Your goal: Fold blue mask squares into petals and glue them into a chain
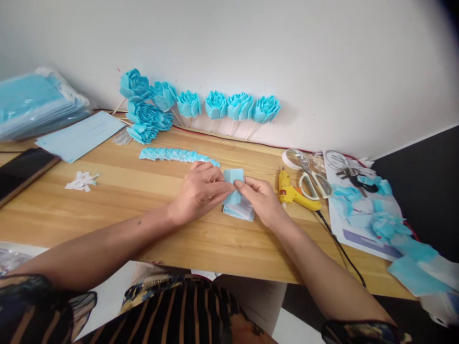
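My left hand and my right hand meet near the middle of the wooden table. Between them is a small light-blue piece of non-woven fabric, with a crease visible in it. My right thumb and fingers pinch its right edge. The left fingertips are pressed together on its lower left side. Just below lies a small stack of blue and white fabric pieces, partly covered by the held piece and my right hand. A row of folded blue pieces lies beyond my left hand.
Several blue fabric roses on sticks lean against the wall. At right are a yellow glue gun with a black cord, scissors, a tape roll and fabric scraps. At left are a phone, white snippets and blue sheets.
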`<state>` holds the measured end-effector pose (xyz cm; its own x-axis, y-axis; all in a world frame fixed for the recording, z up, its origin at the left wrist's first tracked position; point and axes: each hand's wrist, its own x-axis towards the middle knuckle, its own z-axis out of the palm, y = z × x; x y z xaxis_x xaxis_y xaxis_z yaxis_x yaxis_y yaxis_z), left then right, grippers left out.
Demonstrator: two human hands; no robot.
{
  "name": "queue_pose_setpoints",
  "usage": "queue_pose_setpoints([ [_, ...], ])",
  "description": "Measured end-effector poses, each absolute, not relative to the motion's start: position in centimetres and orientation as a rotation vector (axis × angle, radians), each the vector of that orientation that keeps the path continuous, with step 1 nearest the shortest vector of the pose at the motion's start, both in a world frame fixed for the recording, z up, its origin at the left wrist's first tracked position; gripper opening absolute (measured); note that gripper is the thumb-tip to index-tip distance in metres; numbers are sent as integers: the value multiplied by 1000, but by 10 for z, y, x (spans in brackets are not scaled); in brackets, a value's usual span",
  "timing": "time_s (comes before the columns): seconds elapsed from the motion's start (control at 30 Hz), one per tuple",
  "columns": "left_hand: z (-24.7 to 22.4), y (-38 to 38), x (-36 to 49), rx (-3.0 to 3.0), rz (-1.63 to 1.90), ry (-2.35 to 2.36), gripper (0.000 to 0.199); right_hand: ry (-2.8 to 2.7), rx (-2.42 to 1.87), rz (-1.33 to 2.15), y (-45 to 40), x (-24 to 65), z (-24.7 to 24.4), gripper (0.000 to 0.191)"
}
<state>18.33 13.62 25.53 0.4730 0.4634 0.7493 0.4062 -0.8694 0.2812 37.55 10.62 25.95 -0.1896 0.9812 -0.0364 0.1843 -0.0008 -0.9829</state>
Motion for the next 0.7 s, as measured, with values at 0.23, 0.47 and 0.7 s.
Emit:
queue_pose_setpoints([
  [0.23, 258, 132, 185, 2369, 1362, 777, 13, -1465, -1304, 1130, 110, 375, 258, 37],
  [0.47, 255, 142, 183, 1689, 1179, 847, 21, -1365, -1297, 1129, 113, 380, 253, 41],
  [0.7, 253, 146, 183, 1582, 1078, 840, 36, -1338, -1290, 1116, 115, 383, 251, 41],
])
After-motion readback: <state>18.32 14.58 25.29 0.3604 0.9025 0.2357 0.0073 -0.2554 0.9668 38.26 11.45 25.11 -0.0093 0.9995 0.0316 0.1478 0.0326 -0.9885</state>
